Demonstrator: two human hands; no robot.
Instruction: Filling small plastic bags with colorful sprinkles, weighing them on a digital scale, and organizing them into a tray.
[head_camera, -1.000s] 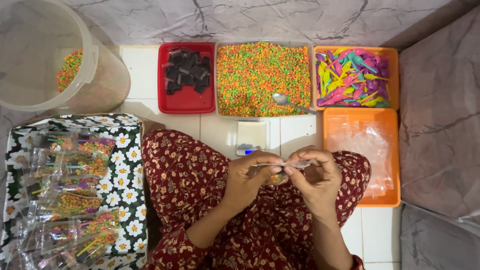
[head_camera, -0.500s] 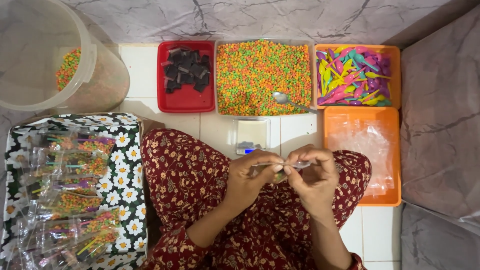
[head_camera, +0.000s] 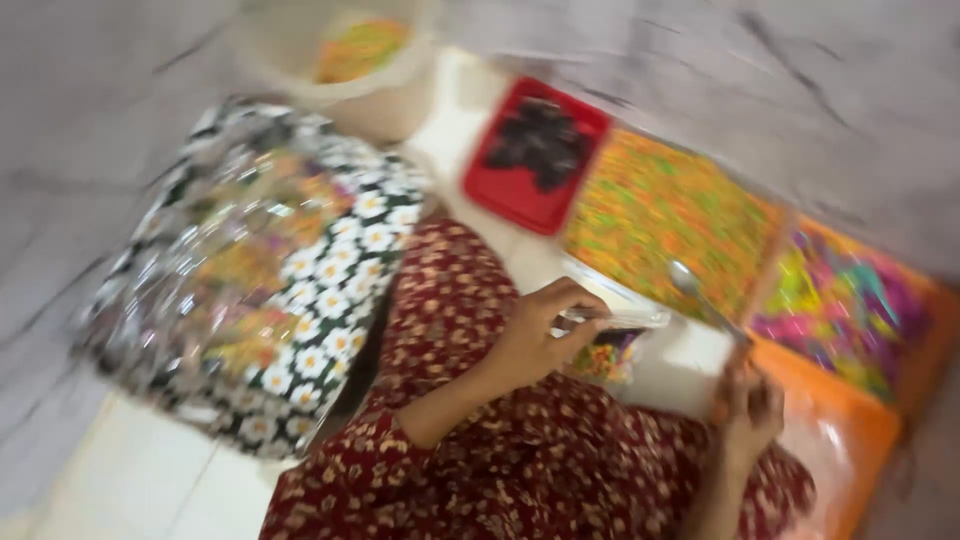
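a blurred look down at a seated person pinching a small filled clear packet over the lap.

a daisy-print cloth heaped with finished packets lies at nine o'clock, within easy reach; trays sit in a row from twelve to three o'clock: red tray of dark pieces, tray of orange-green bits with a spoon, tray of coloured strips. left hand, fingers clamped on the packet's top edge, holds it hanging at centre. right hand at four o'clock touches the orange tray; its grip cannot be made out.
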